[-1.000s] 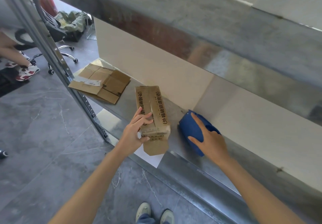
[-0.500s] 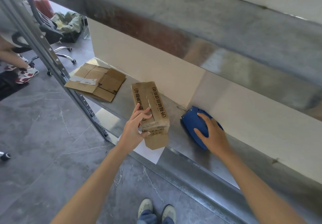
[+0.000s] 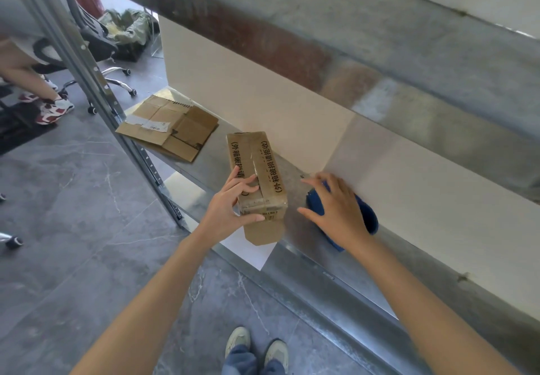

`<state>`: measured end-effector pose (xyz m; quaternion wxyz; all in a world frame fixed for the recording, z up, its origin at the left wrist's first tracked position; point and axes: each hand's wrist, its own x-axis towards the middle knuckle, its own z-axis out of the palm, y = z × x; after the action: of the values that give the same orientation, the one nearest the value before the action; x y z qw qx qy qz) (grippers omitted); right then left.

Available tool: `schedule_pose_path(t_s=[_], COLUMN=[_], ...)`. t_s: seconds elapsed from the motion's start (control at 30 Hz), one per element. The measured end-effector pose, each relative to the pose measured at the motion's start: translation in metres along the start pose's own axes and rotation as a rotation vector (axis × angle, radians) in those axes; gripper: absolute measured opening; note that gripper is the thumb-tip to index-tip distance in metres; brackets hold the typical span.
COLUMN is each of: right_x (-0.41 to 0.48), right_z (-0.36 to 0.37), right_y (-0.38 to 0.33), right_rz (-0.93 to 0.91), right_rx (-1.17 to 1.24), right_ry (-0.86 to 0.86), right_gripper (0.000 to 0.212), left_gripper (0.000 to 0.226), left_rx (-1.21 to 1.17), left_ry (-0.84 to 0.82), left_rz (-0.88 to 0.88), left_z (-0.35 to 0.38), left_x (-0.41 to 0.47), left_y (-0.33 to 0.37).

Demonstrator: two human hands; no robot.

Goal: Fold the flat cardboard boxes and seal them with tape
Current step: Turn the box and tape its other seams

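- since a second ago the right hand [image 3: 336,208] has lifted its fingers off the blue tape dispenser [image 3: 369,218] and spread them, thumb toward the box. the left hand [image 3: 226,208] has hardly shifted.
- the metal shelf [image 3: 304,247] carries everything. its upper tier blocks the view above, and its shine smears the back wall.
- flat cardboard boxes [image 3: 172,129] lie stacked at the shelf's far left end, well apart from both hands. how many there are cannot be counted.
- the folded box [image 3: 257,167] lies lengthwise near the shelf's front edge, with glossy tape along its top seam. it is probably empty and light, stiff at the corners, soft mid-panel and slick on the tape, so the corners are best to hold.
- the left hand clamps the box's near end, fingers over the top, thumb on the end face.
- the right hand is splayed and holds nothing. whether it touches the dispenser, mostly hidden under the palm, cannot be told.
- a loose flap [image 3: 264,233] hangs untaped off the near end. the far end is hidden.
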<state>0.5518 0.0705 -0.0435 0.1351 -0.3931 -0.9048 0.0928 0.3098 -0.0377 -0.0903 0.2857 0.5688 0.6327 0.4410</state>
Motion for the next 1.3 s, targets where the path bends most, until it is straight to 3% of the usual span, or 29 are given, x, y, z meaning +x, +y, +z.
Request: schedule_pose_path(t_s=[0.2, 0.33, 0.57, 0.77, 0.9, 1.3], right_x=[0.03, 0.033, 0.034, 0.035, 0.038, 0.035], right_z=[0.018, 0.026, 0.033, 0.039, 0.036, 0.034], right_y=[-0.028, -0.022, -0.019, -0.022, -0.017, -0.014], right_rz=[-0.157, -0.166, -0.106, -0.055, -0.103, -0.148], right_rx=[0.182, 0.251, 0.362, 0.399, 0.392, 0.331], right_ry=[-0.168, -0.082, -0.089, -0.043, -0.044, 0.004], right_gripper=[0.064, 0.048, 0.05, 0.034, 0.024, 0.025], left_gripper=[0.05, 0.043, 0.045, 0.023, 0.026, 0.038], left_rx=[0.031, 0.104, 0.027, 0.046, 0.124, 0.117], left_ry=[0.041, 0.044, 0.031, 0.077, 0.052, 0.064], left_rz=[0.048, 0.085, 0.06, 0.072, 0.113, 0.107], left_z=[0.002, 0.003, 0.0, 0.005, 0.001, 0.002], left_x=[0.001, 0.0, 0.001, 0.0, 0.0, 0.0], left_y=[-0.004, -0.008, 0.0, -0.003, -0.007, -0.007])
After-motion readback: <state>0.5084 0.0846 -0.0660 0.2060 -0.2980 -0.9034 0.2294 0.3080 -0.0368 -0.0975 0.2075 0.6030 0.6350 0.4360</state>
